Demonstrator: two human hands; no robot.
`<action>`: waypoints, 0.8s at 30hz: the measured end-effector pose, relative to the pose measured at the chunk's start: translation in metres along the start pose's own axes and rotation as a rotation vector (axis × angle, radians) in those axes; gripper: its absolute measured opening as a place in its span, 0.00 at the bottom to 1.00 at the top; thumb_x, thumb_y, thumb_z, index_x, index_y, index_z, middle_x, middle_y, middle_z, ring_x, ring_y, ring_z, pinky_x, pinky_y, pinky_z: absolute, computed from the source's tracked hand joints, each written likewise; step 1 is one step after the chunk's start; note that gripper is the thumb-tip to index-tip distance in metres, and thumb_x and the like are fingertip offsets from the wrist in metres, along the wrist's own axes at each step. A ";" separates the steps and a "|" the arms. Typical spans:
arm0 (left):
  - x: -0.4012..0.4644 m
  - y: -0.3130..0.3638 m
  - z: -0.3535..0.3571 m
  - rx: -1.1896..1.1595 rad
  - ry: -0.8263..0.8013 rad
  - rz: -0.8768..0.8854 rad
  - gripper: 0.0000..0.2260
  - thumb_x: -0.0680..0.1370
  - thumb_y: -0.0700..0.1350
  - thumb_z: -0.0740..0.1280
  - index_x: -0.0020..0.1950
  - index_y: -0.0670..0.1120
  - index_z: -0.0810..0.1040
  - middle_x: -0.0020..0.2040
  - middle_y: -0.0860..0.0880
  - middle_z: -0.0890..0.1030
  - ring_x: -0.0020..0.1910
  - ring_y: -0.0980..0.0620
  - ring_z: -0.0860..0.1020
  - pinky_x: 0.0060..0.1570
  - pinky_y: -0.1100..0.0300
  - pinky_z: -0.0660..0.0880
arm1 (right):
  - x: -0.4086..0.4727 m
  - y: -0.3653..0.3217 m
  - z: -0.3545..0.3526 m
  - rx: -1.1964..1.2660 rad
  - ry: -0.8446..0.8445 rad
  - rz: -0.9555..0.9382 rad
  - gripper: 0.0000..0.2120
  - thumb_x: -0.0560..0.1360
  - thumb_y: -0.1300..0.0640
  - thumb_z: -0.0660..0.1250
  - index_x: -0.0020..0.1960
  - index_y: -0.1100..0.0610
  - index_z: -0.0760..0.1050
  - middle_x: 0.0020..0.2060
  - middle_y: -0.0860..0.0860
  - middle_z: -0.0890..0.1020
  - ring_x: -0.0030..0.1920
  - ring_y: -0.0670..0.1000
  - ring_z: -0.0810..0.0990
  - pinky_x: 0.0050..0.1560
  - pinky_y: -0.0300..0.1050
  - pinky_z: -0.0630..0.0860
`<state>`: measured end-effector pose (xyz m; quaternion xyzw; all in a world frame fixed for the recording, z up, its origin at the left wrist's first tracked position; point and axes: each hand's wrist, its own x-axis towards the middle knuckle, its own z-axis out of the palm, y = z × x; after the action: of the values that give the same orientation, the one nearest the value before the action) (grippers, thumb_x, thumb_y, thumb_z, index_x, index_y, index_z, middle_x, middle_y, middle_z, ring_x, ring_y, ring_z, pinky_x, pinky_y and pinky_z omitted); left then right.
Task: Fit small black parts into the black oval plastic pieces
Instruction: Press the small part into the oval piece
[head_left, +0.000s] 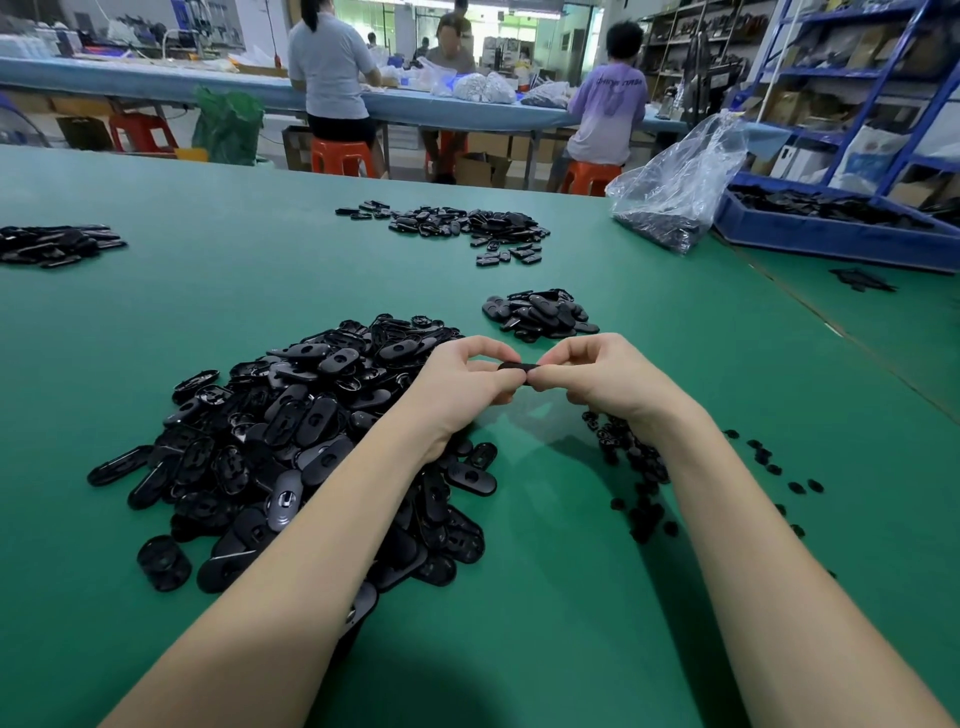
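Head view: both forearms reach forward from the lower edge over the green worktop (260, 270), converging toward the middle. The left hand (457, 382) and the right hand (597, 379) meet above the surface, knuckles up, fingers curled inward. Between them they hold one black oval piece (517, 368), seen nearly edge-on; each hand's grip is clamped on an end of it, thumb beneath and fingertips on top. Whether a small part already sits in it cannot be told, since the fingers cover most of it.

Under and to the left of the left forearm lies a large heap of oval pieces (291, 447), spreading from the wrist down toward the elbow; the forearm passes over its right edge. Beneath and beside the right wrist lies a scatter of small black parts (631, 467), some strewn loosely to the right of the arm.

Just beyond the hands sits a smaller pile of ovals (540, 312). Farther back lies a wider flat spread of black pieces (467, 226), and another group (54, 244) lies at the far left edge. At the right, a clear plastic bag (675, 192) holding dark parts stands next to a blue tray (831, 234) filled with black pieces. In the background, people sit on orange stools (340, 156) at another long table.
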<state>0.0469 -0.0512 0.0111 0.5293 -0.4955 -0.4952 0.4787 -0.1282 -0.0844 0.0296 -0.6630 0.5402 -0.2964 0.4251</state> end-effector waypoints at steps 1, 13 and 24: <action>0.000 0.000 0.000 0.001 0.001 0.002 0.05 0.76 0.37 0.72 0.51 0.44 0.80 0.42 0.44 0.84 0.39 0.51 0.78 0.52 0.57 0.77 | 0.000 0.000 0.001 -0.005 0.006 -0.006 0.04 0.71 0.55 0.77 0.40 0.53 0.82 0.33 0.47 0.79 0.26 0.43 0.66 0.26 0.33 0.63; 0.002 0.000 -0.002 -0.059 0.017 0.021 0.07 0.76 0.35 0.73 0.52 0.41 0.82 0.45 0.42 0.85 0.36 0.55 0.81 0.41 0.67 0.77 | 0.001 0.000 0.005 0.007 0.068 -0.044 0.07 0.70 0.55 0.75 0.35 0.52 0.81 0.29 0.44 0.76 0.27 0.44 0.65 0.26 0.35 0.61; 0.003 -0.003 0.003 -0.001 0.067 0.024 0.06 0.76 0.35 0.73 0.48 0.45 0.81 0.43 0.44 0.85 0.38 0.53 0.82 0.50 0.61 0.80 | 0.006 0.006 0.005 -0.031 0.101 -0.065 0.06 0.71 0.56 0.76 0.40 0.54 0.80 0.26 0.43 0.72 0.24 0.42 0.66 0.24 0.31 0.62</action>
<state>0.0445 -0.0538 0.0083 0.5391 -0.4852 -0.4717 0.5013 -0.1254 -0.0891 0.0221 -0.6708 0.5438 -0.3349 0.3772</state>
